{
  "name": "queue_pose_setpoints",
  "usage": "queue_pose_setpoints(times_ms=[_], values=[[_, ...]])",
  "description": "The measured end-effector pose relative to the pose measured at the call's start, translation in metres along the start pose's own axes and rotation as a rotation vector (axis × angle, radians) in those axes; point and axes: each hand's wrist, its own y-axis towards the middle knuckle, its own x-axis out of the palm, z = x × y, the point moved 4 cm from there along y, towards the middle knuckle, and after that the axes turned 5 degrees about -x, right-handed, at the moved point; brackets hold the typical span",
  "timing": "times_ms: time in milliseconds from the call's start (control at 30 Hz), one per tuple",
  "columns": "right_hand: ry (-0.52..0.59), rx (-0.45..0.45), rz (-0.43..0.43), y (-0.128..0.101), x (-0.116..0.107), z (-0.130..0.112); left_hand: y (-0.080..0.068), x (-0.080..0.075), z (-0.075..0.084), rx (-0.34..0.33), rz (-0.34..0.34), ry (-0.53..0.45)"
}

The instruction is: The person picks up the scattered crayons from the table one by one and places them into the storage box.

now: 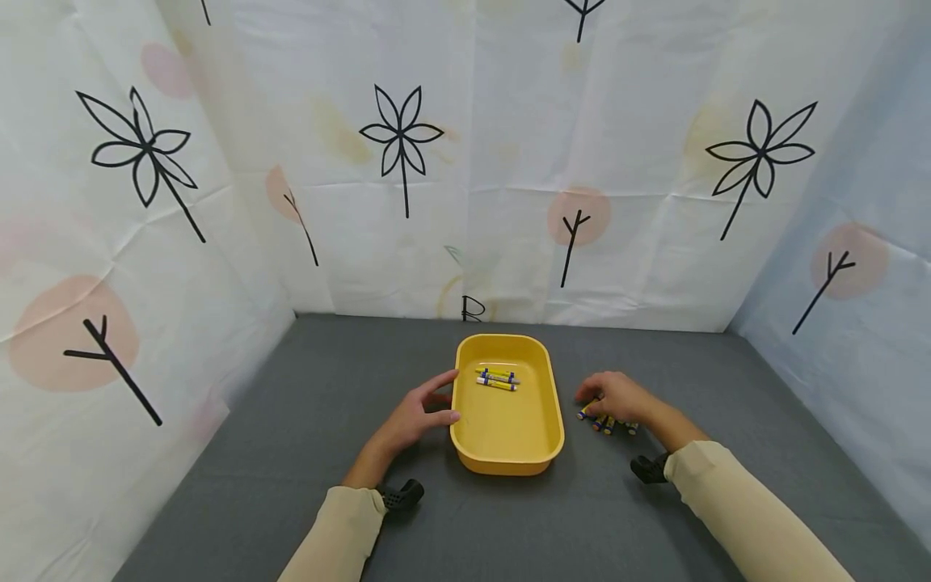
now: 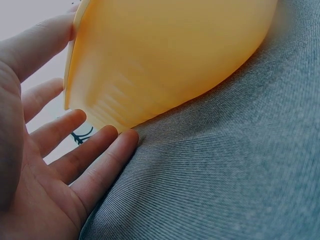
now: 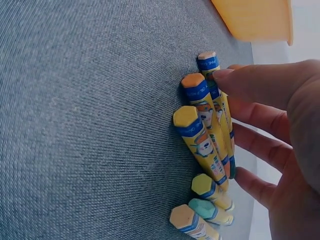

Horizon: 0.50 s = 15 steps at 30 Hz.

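Left hand (image 1: 414,416): fingers straight, resting against the yellow tray (image 1: 507,453).
Right hand (image 1: 618,396): fingers loosely spread, touching crayons (image 3: 200,132) on the desk (image 1: 291,453).

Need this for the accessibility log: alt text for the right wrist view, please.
The right hand reaches over a cluster of crayons lying side by side on grey fabric, thumb tip touching one near its end. Their yellow-and-blue wrappers show, with orange, yellow and green ends. A corner of the yellow tray sits at the top edge.
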Motion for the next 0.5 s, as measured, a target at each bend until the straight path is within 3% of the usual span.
queue_pose_setpoints(times_ms=[133,500], values=[[-0.029,-0.008,-0.024,0.001,0.000,-0.001,-0.006,0.000,0.016,-0.012,-0.021,0.005],[-0.054,-0.073,-0.017,0.003,-0.001,-0.007,-0.006,0.001,0.017,-0.019,-0.033,0.019]])
